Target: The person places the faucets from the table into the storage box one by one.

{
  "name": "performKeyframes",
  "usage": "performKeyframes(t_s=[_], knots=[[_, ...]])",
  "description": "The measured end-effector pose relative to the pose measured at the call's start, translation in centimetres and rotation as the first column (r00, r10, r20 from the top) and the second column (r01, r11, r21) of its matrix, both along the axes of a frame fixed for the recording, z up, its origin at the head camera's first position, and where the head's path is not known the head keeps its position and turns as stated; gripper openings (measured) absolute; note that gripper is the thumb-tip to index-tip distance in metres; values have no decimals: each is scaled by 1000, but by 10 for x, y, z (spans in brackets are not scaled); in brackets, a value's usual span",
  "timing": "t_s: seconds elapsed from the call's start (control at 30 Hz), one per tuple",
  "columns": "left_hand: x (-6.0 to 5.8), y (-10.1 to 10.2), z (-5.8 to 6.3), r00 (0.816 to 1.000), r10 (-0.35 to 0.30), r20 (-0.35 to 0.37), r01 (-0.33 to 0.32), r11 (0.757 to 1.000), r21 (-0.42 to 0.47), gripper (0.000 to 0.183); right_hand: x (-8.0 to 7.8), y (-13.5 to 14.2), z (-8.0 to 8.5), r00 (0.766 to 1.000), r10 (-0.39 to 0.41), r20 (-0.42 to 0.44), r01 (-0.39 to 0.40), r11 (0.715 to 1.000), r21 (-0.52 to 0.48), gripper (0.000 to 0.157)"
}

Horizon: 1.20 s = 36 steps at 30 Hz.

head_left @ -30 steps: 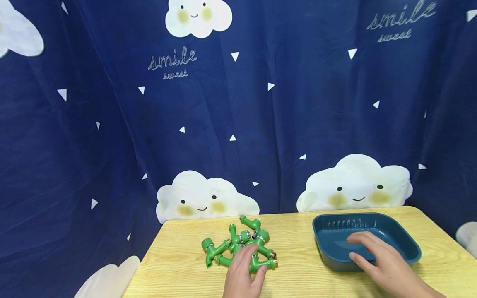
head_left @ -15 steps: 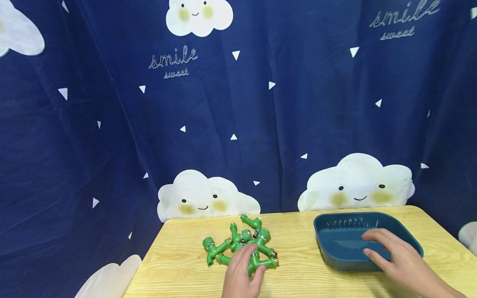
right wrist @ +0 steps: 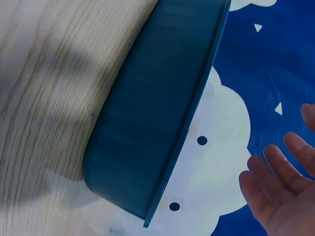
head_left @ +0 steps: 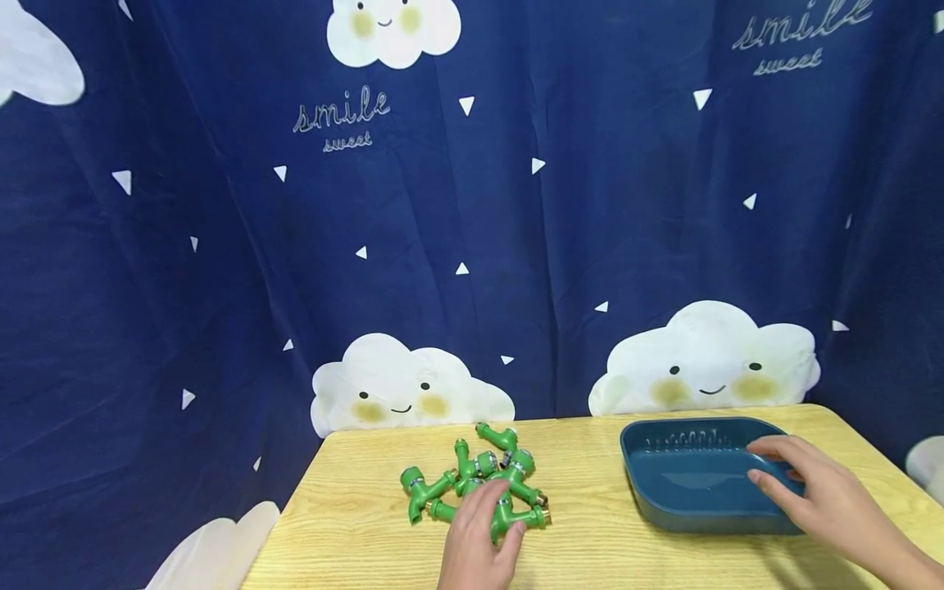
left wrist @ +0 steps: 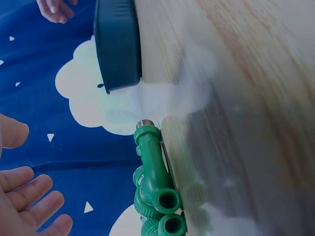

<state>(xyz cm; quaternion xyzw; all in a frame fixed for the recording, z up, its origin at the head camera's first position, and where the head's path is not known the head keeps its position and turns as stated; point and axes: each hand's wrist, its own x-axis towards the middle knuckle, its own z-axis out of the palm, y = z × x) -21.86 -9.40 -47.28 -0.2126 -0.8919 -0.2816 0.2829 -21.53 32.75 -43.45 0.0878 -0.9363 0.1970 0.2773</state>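
A dark-blue, rounded-rectangular plastic basin lay left of the relaxed, empty right hand. Green plastic taps lay heaped just beyond the nearer left hand, loose-fingered and empty, the closest tap running lengthwise rightward.

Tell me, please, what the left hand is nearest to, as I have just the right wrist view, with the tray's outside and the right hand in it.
Observer: In the head view, the left hand is nearest to a pile of green taps.
Operator: Thank you; could you say whether its fingers are touching them?
Observer: They are not: the left wrist view shows a gap between its fingers and the taps.
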Motion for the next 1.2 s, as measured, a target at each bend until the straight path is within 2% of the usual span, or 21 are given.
performKeyframes(t_s=[0.2,0.37,0.6,0.83,1.2], knots=[[0,-2,1,1000,9,12,-9,1000,1,45,-5,12,-3,998,-31,47,32,999,-15,30],[-1,-2,0,1000,7,3,-7,1000,-1,45,-7,22,-4,1000,-14,1,14,1000,-22,27],[-1,-2,-1,1000,14,26,-14,1000,0,44,-9,36,-8,999,5,-33,-8,996,-86,25],[0,-2,-3,1000,8,11,-7,1000,-7,45,-11,48,-16,993,53,-106,-67,989,-129,21],[1,-3,-3,1000,3,25,-3,1000,-14,46,-14,63,-21,993,59,-100,-71,989,-127,19]])
